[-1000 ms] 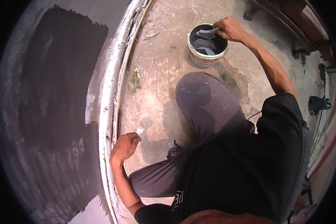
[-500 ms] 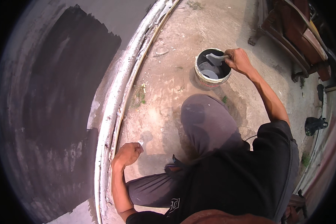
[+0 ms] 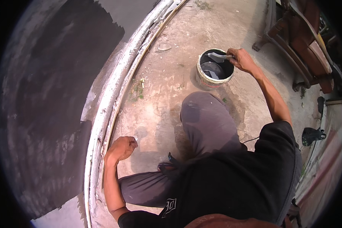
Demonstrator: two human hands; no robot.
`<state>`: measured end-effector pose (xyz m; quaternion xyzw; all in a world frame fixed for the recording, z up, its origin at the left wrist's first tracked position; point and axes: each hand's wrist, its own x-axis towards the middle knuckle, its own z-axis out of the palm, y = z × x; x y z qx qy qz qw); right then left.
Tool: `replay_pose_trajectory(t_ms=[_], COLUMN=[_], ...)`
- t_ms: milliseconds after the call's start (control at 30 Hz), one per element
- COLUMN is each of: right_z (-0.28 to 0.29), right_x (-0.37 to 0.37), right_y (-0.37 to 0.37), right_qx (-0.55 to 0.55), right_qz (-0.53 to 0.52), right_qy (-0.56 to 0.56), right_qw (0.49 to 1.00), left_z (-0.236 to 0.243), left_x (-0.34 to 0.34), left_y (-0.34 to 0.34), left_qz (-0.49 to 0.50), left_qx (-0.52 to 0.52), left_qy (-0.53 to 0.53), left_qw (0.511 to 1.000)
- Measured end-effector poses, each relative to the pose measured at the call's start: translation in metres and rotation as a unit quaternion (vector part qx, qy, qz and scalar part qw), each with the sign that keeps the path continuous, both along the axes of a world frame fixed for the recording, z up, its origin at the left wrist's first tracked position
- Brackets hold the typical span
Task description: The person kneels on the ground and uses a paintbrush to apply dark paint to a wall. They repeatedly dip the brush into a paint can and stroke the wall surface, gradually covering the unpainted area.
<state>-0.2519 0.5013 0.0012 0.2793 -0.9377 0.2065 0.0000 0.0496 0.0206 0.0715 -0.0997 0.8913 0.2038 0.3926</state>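
Note:
My right hand (image 3: 241,60) is closed round the handle of a grey-coated paintbrush (image 3: 216,57) above a round bucket (image 3: 207,83). The brush head slants over the bucket's opening, clear of the liquid. Inside, dark grey paint (image 3: 212,70) lies well below the rim, and the bucket's wall is smeared. My left hand (image 3: 121,148) hangs near the pale ledge at the left, its fingers curled together. A small whitish bit shows at those fingertips, too small to name. Further left, a wide surface (image 3: 57,102) carries a dark grey coat with ragged edges.
A pale raised ledge (image 3: 116,81) with a thin strip along it curves between the dark surface and the concrete floor (image 3: 167,76). Brown wooden furniture (image 3: 292,45) stands at the upper right. A black bag (image 3: 311,136) lies at the right. My bent knee (image 3: 207,114) is just below the bucket.
The view has shifted slightly, so most things sit a little further left. My right hand still holds the brush over the bucket; my left hand stays curled beside the ledge.

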Motion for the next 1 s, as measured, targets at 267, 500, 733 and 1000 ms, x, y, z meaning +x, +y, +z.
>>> replay_pose_trajectory(t_ms=[267, 500, 733, 1000], right_z=[-0.021, 0.025, 0.015, -0.001], right_x=[0.014, 0.041, 0.030, 0.019], right_y=[0.004, -0.009, -0.016, 0.012], right_qx=[0.069, -0.025, -0.092, -0.079], right_qz=[0.039, -0.108, -0.099, -0.149], right_qy=[0.216, 0.075, -0.111, 0.058], right_qw=[0.973, 0.991, 0.985, 0.984], left_z=[0.008, 0.004, 0.005, 0.014], left_x=[-0.005, 0.005, 0.003, 0.018], left_y=[0.008, 0.000, 0.005, -0.002], left_qz=[-0.027, -0.023, -0.034, -0.022], left_qx=[-0.012, -0.006, 0.002, -0.006], left_qy=[0.011, 0.024, 0.043, 0.105], left_qw=[0.999, 0.999, 0.999, 0.994])
